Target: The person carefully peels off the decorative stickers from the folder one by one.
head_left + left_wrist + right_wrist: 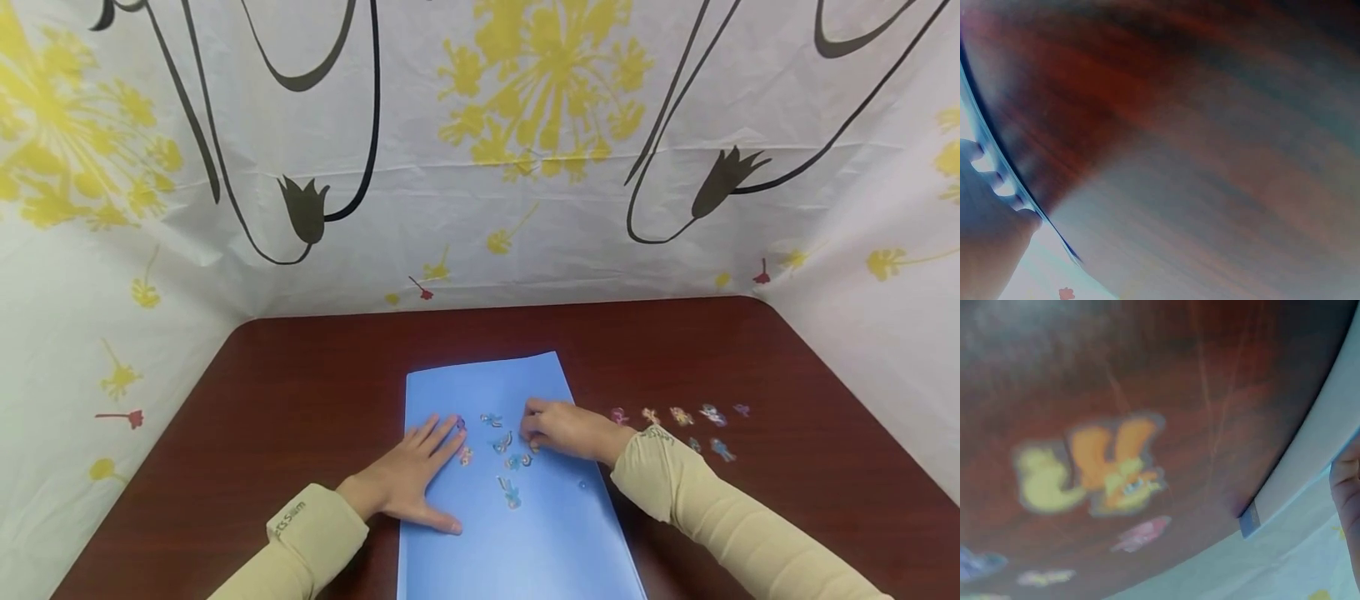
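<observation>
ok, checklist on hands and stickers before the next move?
1. Left hand bracing blue sheet: ok, spread on it.
2. Right hand at the sheet: ok, fingers over its right part.
3. Sticker in right fingertips: cannot tell, hidden.
4. Purple sticker clear of left fingertips: not ok, right at them.
5. Spare stickers on table: ok, several right of the sheet.

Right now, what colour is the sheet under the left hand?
The sheet is light blue, showing best in the head view.
</observation>
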A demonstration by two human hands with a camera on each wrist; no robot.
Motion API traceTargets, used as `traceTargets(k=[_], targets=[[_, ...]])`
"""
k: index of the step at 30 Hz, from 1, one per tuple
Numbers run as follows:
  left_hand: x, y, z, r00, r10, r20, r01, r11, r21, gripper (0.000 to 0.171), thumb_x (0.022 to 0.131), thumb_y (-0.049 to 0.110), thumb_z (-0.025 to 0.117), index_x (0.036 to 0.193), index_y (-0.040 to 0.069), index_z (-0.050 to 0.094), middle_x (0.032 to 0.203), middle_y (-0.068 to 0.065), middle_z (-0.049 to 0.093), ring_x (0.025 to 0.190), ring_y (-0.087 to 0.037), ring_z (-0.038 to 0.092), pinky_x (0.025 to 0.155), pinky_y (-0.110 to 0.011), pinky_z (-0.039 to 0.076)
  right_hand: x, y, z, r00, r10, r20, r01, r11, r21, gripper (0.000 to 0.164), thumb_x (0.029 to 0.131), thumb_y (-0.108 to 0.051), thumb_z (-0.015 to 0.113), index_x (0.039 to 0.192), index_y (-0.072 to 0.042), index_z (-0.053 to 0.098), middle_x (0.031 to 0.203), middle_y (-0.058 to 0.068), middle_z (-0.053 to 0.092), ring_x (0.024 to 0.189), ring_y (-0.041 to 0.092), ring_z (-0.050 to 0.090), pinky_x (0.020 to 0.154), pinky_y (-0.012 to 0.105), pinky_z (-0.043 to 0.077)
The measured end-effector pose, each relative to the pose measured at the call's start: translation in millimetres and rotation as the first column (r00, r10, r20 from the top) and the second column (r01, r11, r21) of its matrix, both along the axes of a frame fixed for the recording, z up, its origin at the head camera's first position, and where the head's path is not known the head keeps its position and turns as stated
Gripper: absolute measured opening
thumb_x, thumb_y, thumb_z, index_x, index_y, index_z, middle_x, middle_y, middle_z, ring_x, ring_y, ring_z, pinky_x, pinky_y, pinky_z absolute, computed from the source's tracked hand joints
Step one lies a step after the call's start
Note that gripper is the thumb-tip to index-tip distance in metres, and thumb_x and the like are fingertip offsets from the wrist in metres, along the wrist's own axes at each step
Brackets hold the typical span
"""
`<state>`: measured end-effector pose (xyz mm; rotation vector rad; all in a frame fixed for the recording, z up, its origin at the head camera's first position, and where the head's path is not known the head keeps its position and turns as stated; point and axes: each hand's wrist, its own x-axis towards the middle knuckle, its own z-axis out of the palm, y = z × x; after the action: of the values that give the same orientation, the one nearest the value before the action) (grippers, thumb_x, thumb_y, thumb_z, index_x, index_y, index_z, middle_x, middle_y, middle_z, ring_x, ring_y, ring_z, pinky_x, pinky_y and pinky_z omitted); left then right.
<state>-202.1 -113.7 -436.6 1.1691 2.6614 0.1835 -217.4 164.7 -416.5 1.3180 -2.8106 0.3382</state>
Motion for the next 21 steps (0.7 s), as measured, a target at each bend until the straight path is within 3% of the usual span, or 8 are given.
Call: traceTargets(k=[4, 16, 21], targets=[[0.1, 0.2, 0.8, 1.0, -0.002, 0.004, 0.002, 1.0, 0.002, 0.112, 0.06, 0.081, 0.046, 0.144, 0.015, 0.009, 0.149, -0.004, -0.001, 0.134, -0.028, -0.003, 0.104, -0.048, 0.012, 2.9, 0.8, 0.1, 0.999, -0.045, 0.029, 0.046, 0.999, -0.02, 0.014, 0.08, -0.01, 0.064, 0.094, -0.009, 0.065, 0.089, -0.001, 0.05, 0.079, 0.009, 0.052, 0.069, 0.02, 0.046], [0.2, -0.1, 4.1, 1.0, -0.006, -0.004, 0.006, 1.0, 0.002, 0.112, 0.061, 0.08, 0.048, 0.144, 0.014, 0.01, 0.149, -0.005, 0.0, 0.133, -0.029, -0.002, 0.104, -0.046, 0.01, 7.6, -4.3, -1.4, 0.996, -0.067, -0.063, 0.066, 0.998, -0.022, 0.007, 0.078, -0.007, 0.065, 0.085, -0.009, 0.063, 0.082, -0.002, 0.049, 0.072, 0.01, 0.052, 0.065, 0.021, 0.045], [0.9, -0.5, 3.9, 1.0, -0.009, 0.0, 0.009, 1.0, 0.014, 0.112, 0.061, 0.079, 0.049, 0.143, 0.013, 0.01, 0.149, -0.006, 0.001, 0.133, -0.029, -0.001, 0.104, -0.047, 0.011, 7.4, -6.1, -0.1, 0.996, -0.065, -0.054, 0.065, 0.998, 0.001, 0.006, 0.078, -0.005, 0.064, 0.083, -0.009, 0.063, 0.079, -0.003, 0.047, 0.071, 0.009, 0.051, 0.063, 0.02, 0.045]])
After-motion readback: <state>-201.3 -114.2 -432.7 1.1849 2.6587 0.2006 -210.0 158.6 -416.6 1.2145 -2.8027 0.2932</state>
